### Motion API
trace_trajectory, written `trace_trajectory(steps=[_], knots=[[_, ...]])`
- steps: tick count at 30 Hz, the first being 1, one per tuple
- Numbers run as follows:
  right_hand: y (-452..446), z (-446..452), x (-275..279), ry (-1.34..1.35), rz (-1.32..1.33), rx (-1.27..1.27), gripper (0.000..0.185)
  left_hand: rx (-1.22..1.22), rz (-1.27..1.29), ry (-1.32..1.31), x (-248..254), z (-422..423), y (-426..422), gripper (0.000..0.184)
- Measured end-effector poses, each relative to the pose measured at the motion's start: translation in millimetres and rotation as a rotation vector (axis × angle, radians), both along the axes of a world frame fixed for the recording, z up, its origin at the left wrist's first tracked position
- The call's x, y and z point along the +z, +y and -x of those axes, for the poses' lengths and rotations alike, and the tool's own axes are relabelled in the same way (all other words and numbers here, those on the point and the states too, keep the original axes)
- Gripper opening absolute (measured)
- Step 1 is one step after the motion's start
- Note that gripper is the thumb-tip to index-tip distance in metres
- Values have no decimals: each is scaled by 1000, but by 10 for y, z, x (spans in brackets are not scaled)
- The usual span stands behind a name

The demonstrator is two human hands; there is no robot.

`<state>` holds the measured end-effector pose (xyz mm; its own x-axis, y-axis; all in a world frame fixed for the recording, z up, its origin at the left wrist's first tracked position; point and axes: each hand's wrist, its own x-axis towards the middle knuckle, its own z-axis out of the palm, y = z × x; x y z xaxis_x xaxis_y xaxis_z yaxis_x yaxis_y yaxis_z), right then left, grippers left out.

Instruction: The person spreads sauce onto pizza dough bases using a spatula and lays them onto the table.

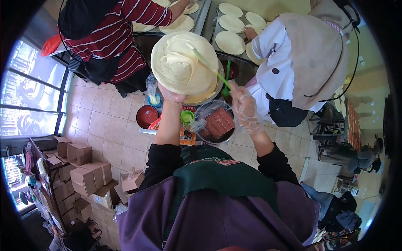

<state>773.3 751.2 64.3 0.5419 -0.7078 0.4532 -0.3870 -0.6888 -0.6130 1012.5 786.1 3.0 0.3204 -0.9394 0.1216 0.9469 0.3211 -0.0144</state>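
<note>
A round pale dough base [167, 77] rests on my left hand [171, 95], which supports it from below at its near edge. Creamy spread lies in a swirl on its upper face. My right hand [244, 102], in a clear plastic glove, is closed on the green handle of a spatula [224, 80] whose pale tip reaches over the dough. Behind the dough sits a large metal bowl [220, 85], partly hidden. Just below it, a metal bowl [228, 138] holds reddish-brown blocks [219, 122] and clear plastic.
A red bowl [147, 116], a green cup [187, 116] and a blue-rimmed container [155, 100] stand nearby. Two co-workers work at trays [215, 31] of round bases, one in a striped top [117, 25], one in white [272, 75]. Cardboard boxes [90, 178] lie lower left.
</note>
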Motion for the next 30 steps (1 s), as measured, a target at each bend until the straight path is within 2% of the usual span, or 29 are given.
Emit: trace_trajectory(steps=[2, 3, 4, 6, 7, 8, 10, 12, 14, 16, 17, 20, 22, 24, 26, 30], knots=[[98, -4, -206, 16, 39, 54, 37, 70, -89, -6, 65, 34, -5, 57], [116, 41, -604, -61, -89, 78, 38, 138, -181, -8, 90, 61, -3, 55], [247, 43, -505, -60, -91, 84, 38, 144, -182, -7, 102, 83, 11, 55], [504, 1, -208, 144, 26, 169, 40, 165, -218, -43, 115, 108, 21, 54], [485, 5, -383, 14, 111, 248, 44, 165, -218, -42, 31, 109, 9, 54], [488, -2, -331, 15, 109, 249, 44, 200, -248, -53, -92, 111, -9, 55], [501, -11, -134, -59, -30, 291, 44, 232, -278, -64, -160, 116, 11, 55], [357, 26, -26, -48, 17, 231, 44, 94, -45, -16, 53, 127, 84, 56], [233, 69, -12, -36, 64, 173, 44, 101, -42, -23, 114, 108, 131, 56], [177, 95, -78, -15, 32, -11, 39, 113, -40, -33, 111, 81, 177, 56], [206, 152, -69, 102, 48, -22, 36, 107, -3, -18, 82, 65, 183, 56], [481, 139, -188, 58, 23, 27, 35, 111, 19, 14, 24, 21, 145, 55], [640, 168, -96, 128, -27, 48, 39, 119, 3, 30, 12, 27, 149, 55], [688, 203, -48, 113, -7, 233, 44, 286, -271, -177, 36, 57, 157, 55], [605, 237, 16, 143, -6, 244, 47, 213, -204, -131, 55, 71, 198, 56], [313, 247, 130, 90, 124, 83, 47, 111, -42, -51, 94, 49, 245, 57]])
